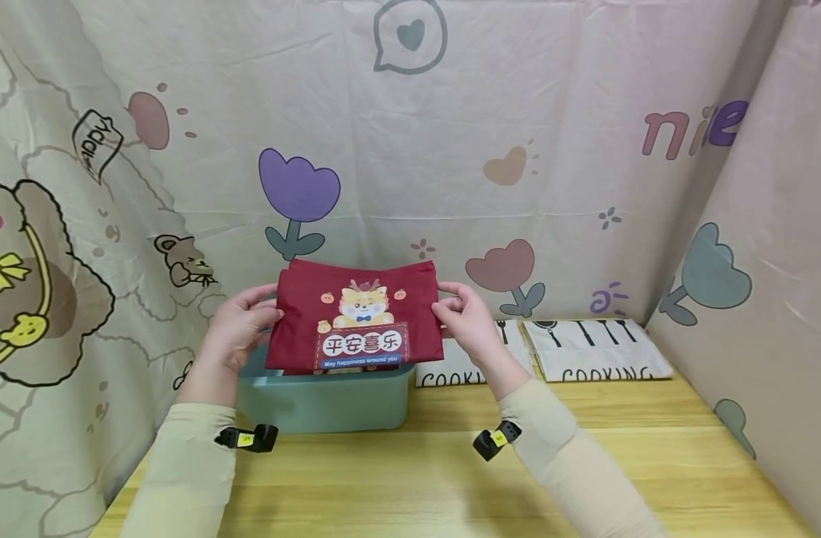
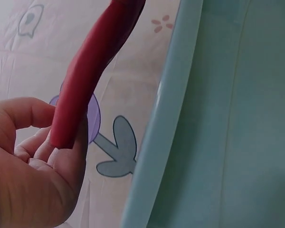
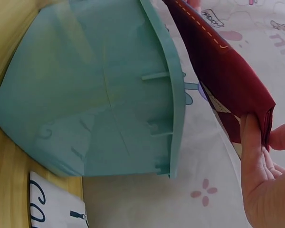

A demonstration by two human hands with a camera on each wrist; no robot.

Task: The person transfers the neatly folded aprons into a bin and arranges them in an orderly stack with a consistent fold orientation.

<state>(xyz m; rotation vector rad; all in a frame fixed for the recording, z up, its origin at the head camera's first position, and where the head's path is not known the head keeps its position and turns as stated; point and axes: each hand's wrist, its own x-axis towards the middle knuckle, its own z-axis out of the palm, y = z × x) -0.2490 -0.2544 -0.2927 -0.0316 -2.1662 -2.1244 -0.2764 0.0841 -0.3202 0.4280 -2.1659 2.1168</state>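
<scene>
A folded red cloth (image 1: pixel 296 314), printed with a cartoon animal, Chinese characters and "May happiness around you", is held up by its two short sides. My left hand (image 1: pixel 242 325) pinches its left edge between thumb and fingers. On the opposite edge, my right hand (image 1: pixel 465 317) has the same kind of pinch. The cloth's folded layers (image 3: pixel 242 80) show edge-on in the right wrist view. Directly below stands a teal plastic box (image 1: pixel 326 403), its opening partly hidden by the cloth. A strip of red printed fabric (image 1: pixel 293 371) shows at the box's opening.
Two folded white cloths with black utensil prints and "COOKING" lettering, one nearer (image 1: pixel 444 370) and one farther right (image 1: pixel 598 351), lie on the wooden table (image 1: pixel 383 486). A cartoon-printed curtain (image 1: pixel 410 149) encloses the back and both sides.
</scene>
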